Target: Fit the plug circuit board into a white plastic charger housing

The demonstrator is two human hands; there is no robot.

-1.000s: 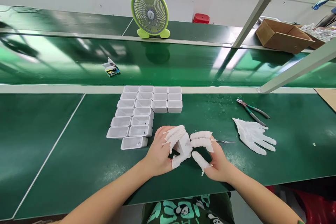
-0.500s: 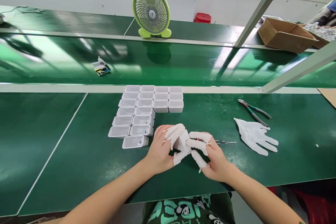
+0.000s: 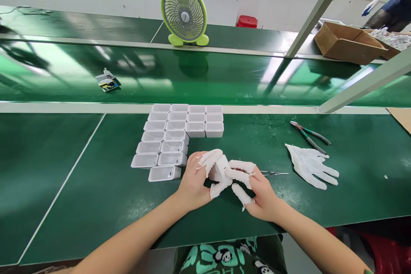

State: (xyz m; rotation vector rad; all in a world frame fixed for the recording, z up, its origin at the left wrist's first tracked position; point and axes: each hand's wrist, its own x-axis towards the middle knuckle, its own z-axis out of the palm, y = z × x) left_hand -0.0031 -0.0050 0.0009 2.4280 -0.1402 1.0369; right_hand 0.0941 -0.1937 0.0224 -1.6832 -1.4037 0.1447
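The left hand pinched a white box between its wrapped thumb and fingers, above the bench toward its front edge. The right hand's fingers were parted, one wrapped tip against the box's right side and the thumb just beside it. A second earlier those fingers had stood clear of the box; the contact suggested handwork on that side, though what they did there was hidden. A thin pointed tool jutted out behind the right hand; whether held or lying, I could not tell.

Leftward, more white boxes stood in a block reaching the bench's back edge. Rightward lay a white glove, with pliers beyond it, nearer the back edge. Past that edge, a small packet had slid left along the green belt, seemingly unconnected with the handwork.
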